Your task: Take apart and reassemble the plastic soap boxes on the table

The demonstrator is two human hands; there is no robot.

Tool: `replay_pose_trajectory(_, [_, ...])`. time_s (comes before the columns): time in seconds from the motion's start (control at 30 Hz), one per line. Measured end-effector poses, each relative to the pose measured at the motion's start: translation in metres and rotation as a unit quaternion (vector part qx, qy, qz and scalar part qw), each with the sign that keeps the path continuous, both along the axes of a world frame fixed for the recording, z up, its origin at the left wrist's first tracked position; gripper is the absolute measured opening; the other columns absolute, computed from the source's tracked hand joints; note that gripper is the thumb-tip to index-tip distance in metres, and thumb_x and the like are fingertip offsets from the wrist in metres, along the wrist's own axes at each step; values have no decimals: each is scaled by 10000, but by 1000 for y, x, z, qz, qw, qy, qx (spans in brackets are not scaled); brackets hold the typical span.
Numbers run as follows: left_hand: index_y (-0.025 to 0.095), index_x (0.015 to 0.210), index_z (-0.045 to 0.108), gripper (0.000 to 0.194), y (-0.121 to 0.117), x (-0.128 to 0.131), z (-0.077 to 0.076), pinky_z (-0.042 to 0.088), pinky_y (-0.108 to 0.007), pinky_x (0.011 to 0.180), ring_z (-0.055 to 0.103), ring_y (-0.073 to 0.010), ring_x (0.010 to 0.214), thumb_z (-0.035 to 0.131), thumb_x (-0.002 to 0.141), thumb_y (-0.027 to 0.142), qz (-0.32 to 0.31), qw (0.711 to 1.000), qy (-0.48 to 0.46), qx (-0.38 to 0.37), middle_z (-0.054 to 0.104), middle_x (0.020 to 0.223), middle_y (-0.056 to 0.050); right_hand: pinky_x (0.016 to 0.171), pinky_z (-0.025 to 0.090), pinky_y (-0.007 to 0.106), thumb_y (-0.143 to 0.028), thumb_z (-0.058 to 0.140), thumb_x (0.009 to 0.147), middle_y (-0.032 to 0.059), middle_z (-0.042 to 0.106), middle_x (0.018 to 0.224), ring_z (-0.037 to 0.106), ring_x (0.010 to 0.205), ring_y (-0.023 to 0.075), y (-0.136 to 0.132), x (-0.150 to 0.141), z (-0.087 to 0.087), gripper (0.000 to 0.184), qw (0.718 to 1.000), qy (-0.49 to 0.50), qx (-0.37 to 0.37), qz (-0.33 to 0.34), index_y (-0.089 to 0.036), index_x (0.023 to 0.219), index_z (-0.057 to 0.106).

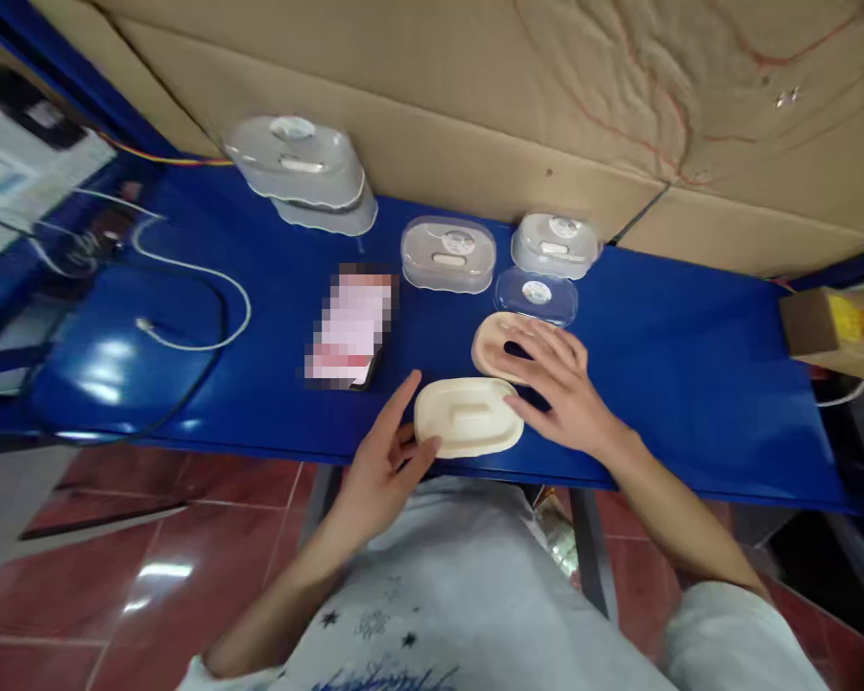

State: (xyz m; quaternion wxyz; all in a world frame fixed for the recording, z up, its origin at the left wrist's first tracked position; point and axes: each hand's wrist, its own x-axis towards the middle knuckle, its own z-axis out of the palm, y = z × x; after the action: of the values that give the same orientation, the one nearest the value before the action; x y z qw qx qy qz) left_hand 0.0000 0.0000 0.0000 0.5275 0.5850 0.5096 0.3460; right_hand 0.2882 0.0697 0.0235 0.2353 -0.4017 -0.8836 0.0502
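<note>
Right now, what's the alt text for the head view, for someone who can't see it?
Two bare hands work at a cream oval piece on a blue table: the left hand has its thumb at the near-left edge, the right hand its thumb at the right end, fingers over a tan oval piece. Clear containers and a pixelated phone lie around.

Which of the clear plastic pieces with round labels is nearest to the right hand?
The flat clear piece, just beyond the tan tray and the right hand. Its low shape sets it apart; the taller clear containers stand farther back.
</note>
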Motion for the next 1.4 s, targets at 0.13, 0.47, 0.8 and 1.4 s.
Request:
replay_pose_trajectory(0.13, [464, 1672, 285, 725, 4, 7, -3, 470, -535, 1242, 371, -342, 1614, 635, 1057, 308, -11, 980, 142, 137, 182, 1819, -66, 1267, 334, 500, -457, 593, 1078, 107, 664, 1517, 497, 1525, 275, -17, -14, -4, 455, 992, -11, 15, 127, -225, 1468, 602])
replay_pose_trajectory(0.47, [293, 1479, 543, 483, 7, 12, 8, 518, -484, 1187, 549, -271, 1457, 677, 1019, 229, 60, 946, 172, 269, 551, 1554, -120, 1137, 430, 454, -316, 640, 1058, 94, 766, 1324, 663, 1299, 262, -10, -5, 6, 329, 998, -9, 36, 46, -200, 1365, 661])
replay_pose_trajectory(0.8, [388, 1533, 524, 526, 4, 14, -3, 370, -506, 1286, 458, -265, 1536, 660, 1035, 289, 81, 987, -25, 133, 490, 1633, -65, 982, 493, 385, -360, 642, 1055, 49, 795, 1146, 687, 1103, 212, -30, -27, -5, 210, 976, -53, 63, 200, -197, 1123, 755])
replay_pose_trajectory(1.4, [203, 1372, 719, 486, 25, 18, 12, 413, -728, 1201, 588, -420, 1429, 563, 1047, 529, 11, 728, -512, -455, 728, 1433, -108, 1103, 502, 502, -355, 651, 1052, 103, 741, 1357, 663, 1300, 296, -6, 6, 1, 403, 1000, 14, -20, -12, -232, 1436, 644])
